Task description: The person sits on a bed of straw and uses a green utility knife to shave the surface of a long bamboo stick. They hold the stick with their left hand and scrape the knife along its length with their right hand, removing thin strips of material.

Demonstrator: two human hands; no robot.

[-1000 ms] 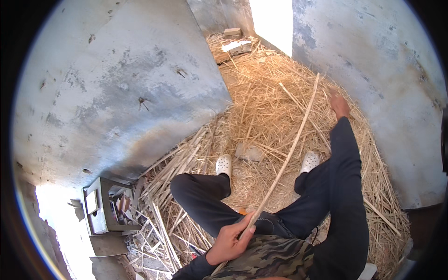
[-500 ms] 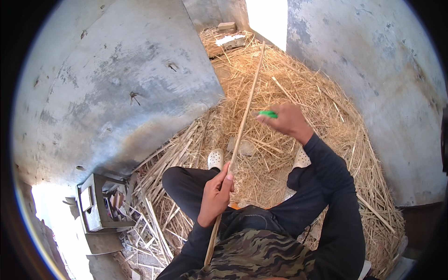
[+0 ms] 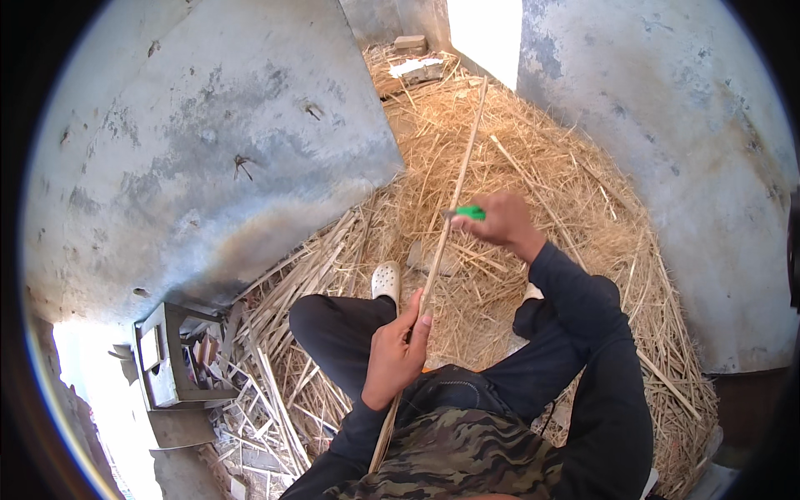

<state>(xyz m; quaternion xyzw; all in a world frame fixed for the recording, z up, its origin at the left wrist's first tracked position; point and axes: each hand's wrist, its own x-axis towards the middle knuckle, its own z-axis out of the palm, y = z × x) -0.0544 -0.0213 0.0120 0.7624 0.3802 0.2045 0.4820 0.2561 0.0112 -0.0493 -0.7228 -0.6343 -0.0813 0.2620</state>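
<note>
Across the middle of the scene, from near left to far right, we hold a long pale stick [image 3: 467,158] aslant over our lap. Our left hand [image 3: 396,354], on the near side, has its fingers closed round the stick, with the thumb lying along the right side; the near end runs on past the wrist, just beside our camouflage shirt [image 3: 467,450]. Farther along, our right hand [image 3: 504,221] comes in from the right, its fingers curled tight about a green tool [image 3: 472,212] whose dark tip points left at the stick; we cannot tell whether the two touch. The stick's far end reaches out over the straw [image 3: 583,212] that covers the floor, toward a bright opening [image 3: 483,37]. Our legs [image 3: 342,329] are bent and spread, and we see the left white shoe [image 3: 386,282] plainly, while the right one is mostly hidden by the leg. Between the feet, a flat grey slab [image 3: 427,258] lies in the straw. To the left, more strips [image 3: 312,262] lie loosely below a stained wall [image 3: 192,108], and nearer, a small open cabinet [image 3: 168,367] holds odds and ends that we cannot make out. Farthest off, we see some bricks [image 3: 410,42].
</note>
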